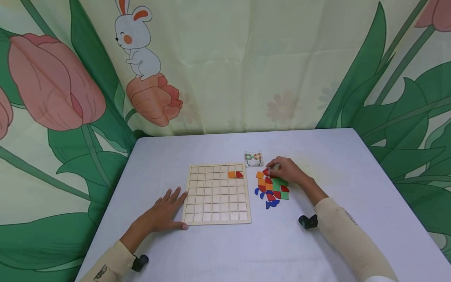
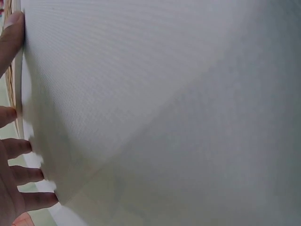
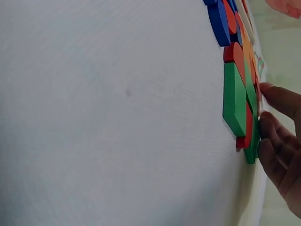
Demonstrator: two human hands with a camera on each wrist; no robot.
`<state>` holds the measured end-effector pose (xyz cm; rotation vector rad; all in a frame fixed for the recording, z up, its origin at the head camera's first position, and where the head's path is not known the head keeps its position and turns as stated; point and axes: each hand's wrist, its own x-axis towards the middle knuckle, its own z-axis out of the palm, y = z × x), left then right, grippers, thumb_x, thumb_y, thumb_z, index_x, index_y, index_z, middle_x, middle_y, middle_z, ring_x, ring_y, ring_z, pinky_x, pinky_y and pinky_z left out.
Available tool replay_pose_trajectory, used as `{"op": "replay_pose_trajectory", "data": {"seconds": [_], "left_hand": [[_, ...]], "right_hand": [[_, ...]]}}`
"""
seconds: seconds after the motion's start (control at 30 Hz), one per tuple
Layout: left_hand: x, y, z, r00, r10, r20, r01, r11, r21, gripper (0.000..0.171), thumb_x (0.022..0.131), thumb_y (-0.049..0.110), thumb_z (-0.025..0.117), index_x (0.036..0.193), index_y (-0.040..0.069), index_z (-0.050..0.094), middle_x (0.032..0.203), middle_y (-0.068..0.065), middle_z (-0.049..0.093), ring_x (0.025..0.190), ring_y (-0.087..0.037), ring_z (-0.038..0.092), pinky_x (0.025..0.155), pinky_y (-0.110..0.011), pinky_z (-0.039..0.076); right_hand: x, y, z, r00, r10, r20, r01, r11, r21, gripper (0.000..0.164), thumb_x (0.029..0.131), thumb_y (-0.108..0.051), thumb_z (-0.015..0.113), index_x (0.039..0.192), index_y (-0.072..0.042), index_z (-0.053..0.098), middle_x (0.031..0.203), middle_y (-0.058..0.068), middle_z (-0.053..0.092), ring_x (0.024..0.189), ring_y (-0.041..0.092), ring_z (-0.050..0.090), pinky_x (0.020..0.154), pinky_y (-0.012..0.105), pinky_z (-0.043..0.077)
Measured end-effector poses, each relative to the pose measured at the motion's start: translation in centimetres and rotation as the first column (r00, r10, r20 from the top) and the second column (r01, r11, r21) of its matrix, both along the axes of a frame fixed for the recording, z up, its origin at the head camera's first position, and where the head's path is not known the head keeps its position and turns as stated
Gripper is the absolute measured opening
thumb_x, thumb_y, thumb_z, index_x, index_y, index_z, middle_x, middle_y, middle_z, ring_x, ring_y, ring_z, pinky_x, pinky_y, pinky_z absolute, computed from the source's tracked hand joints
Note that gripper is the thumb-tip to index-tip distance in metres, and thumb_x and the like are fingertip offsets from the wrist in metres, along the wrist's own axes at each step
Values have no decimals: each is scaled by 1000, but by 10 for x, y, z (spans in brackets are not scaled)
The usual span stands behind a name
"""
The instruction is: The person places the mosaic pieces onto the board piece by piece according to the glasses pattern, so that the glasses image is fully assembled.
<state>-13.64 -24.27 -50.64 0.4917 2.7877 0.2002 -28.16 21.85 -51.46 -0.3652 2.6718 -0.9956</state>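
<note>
A wooden grid board (image 1: 217, 224) lies on the table, with an orange square tile (image 1: 231, 174) and a red rounded tile (image 1: 239, 174) side by side near its upper right corner. My left hand (image 1: 165, 211) rests with spread fingers along the board's left side, thumb at the lower left corner. To the right of the board is a pile of coloured tiles, among them a green tile (image 3: 234, 99) and a blue half-round tile (image 3: 218, 23). At the pile's far edge, my right hand (image 1: 286, 169) pinches a red tile (image 1: 266, 171) with bent fingers.
A small card (image 1: 253, 159) printed with a coloured grid pattern lies just beyond the tiles, beside the board's upper right corner. A white cloth covers the table (image 1: 218, 250). Behind its back edge hangs a curtain (image 1: 225, 66) printed with tulips and a rabbit.
</note>
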Motion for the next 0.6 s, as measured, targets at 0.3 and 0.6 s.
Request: {"op": "replay_pose_trajectory", "data": {"seconds": [0.3, 0.6], "left_hand": [[-1, -1, -1, 1000, -8, 3, 8, 1000, -6, 112, 76, 75, 68, 160, 13, 26, 166, -21, 20, 150, -51, 18, 110, -71, 29], [-1, -2, 0, 1000, -9, 3, 9, 1000, 2, 112, 76, 75, 68, 160, 13, 27, 166, -21, 20, 150, -51, 17, 110, -71, 29]], "right_hand": [[-1, -8, 6, 1000, 19, 19, -20, 997, 71, 29, 92, -21, 74, 120, -11, 75, 115, 11, 66, 113, 28, 59, 87, 36, 56], [-5, -10, 8, 999, 1, 40, -7, 989, 150, 37, 88, -28, 78, 120, -9, 73, 116, 12, 66, 112, 28, 58, 86, 36, 56]]}}
